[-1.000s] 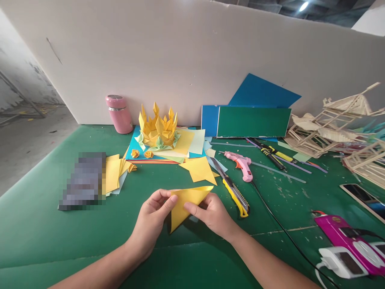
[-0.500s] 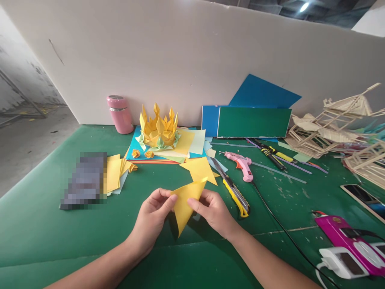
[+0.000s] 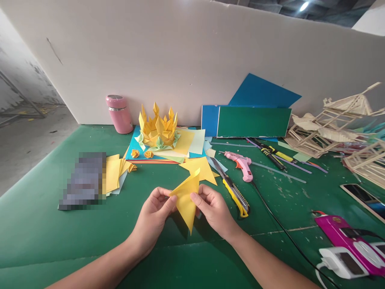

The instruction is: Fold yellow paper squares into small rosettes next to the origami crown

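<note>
A folded yellow paper triangle [image 3: 187, 197] is held up just above the green table [image 3: 45, 224]. My left hand [image 3: 152, 220] pinches its left corner between thumb and forefinger. My right hand [image 3: 214, 210] pinches its right edge with the thumb on top. One point of the triangle aims down, another aims up and right. Behind it another yellow paper piece [image 3: 201, 168] lies flat on the table.
A yellow utility knife [image 3: 234, 192] lies right of my hands, with a pink glue gun [image 3: 240, 162] and its black cord beyond. A yellow origami crown [image 3: 157, 129] on coloured sheets, a pink flask [image 3: 118, 113] and stick models [image 3: 333, 128] stand further back. A magenta device [image 3: 345, 237] sits at lower right.
The yellow triangle has been turned clockwise between my fingers: its lower point swung from lower left to straight down, and its right corner rose. Both hands stayed in place.
</note>
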Tool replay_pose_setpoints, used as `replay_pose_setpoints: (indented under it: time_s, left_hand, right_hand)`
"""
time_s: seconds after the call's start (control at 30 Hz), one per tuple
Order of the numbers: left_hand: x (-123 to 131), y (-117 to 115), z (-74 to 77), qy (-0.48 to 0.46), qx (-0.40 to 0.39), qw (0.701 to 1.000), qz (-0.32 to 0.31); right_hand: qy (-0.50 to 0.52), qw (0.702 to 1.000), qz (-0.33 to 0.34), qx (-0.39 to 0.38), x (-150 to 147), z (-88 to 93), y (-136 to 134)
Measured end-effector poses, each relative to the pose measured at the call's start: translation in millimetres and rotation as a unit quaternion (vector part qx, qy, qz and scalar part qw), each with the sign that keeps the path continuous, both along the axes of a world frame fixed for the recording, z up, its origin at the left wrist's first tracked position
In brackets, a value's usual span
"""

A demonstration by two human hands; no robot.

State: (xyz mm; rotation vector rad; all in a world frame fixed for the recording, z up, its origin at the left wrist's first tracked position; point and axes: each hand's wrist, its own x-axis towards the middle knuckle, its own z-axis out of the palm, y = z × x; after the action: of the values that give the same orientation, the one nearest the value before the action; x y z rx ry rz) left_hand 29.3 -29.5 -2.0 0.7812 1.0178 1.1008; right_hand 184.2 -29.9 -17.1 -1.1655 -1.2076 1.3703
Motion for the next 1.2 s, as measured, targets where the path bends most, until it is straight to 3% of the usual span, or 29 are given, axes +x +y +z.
replay_pose_setpoints:
  time_s: [0.13,0.37,0.6,0.83,0.93,1.2]
  left_hand:
    - [-1.6,1.0,-7.0,0.030,0.070,0.997,0.027]
    - [-5.4,1.7,-6.8,0.152,0.144,0.978,-0.003]
    - [-5.7,-0.6,-4.4,0.141,0.096,0.981,-0.091]
    - [-5.2,-4.3,-5.1,0.117,0.073,0.990,-0.024]
    - [-5.0,-3.1,-4.1,0.112,0.066,0.991,-0.024]
    - [-8.1,-2.6,-1.0,0.116,0.105,0.976,-0.150]
  right_hand:
    - [-0.007,1.000,-0.021,0.007,0.7,1.0,0.5]
    - [-0.044,0.998,-0.033,0.042,0.3,-4.6,0.1]
    - [-0.083,0.994,-0.031,0.063,1.2,-2.3,-0.7]
    - [-0.100,0.993,0.001,0.069,0.5,-1.4,-1.9]
    - [-0.110,0.992,0.000,0.067,0.8,-2.9,-2.0]
    - [-0.105,0.992,0.035,0.057,-0.4,1.3,-2.6]
